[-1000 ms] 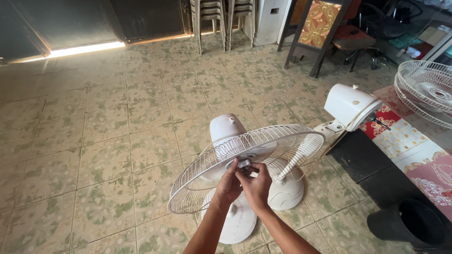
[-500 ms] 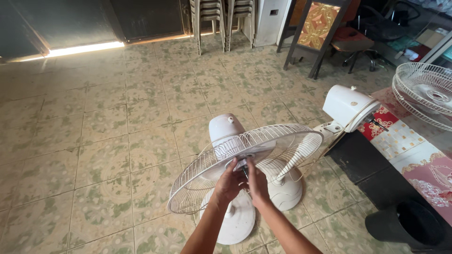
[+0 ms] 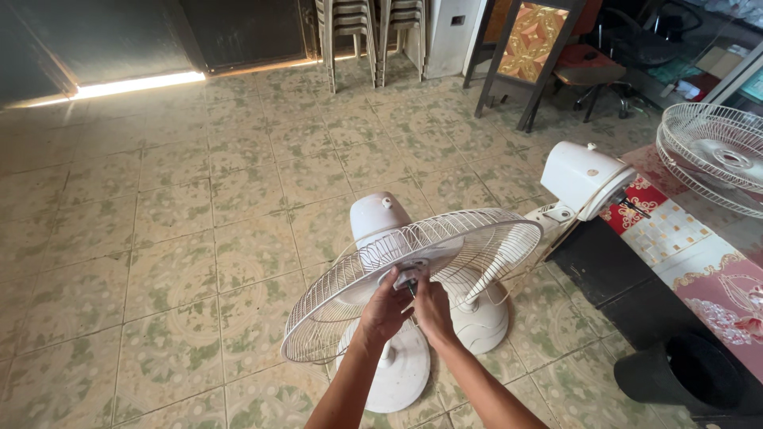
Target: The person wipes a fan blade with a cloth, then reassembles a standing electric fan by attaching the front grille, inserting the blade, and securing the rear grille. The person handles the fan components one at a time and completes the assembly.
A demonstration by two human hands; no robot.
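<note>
Both hands meet at the hub of a round white wire fan guard [image 3: 413, 278], which lies tilted, nearly flat, over the white plastic motor housing [image 3: 380, 216] of a pedestal fan above the patterned green and beige tiled floor [image 3: 183, 238]. The left hand [image 3: 385, 310] has its grip closed narrowly on the small hub piece at the guard's centre, and the right hand [image 3: 433, 310] pinches the same spot, the fingertips of both touching there. Two round white fan bases [image 3: 477, 318] rest on the floor beneath the guard. To the right, a second white fan motor head [image 3: 584, 176] leans beside a counter with a colourful patterned cloth [image 3: 699, 270], which carries another white wire guard [image 3: 711, 155].
</note>
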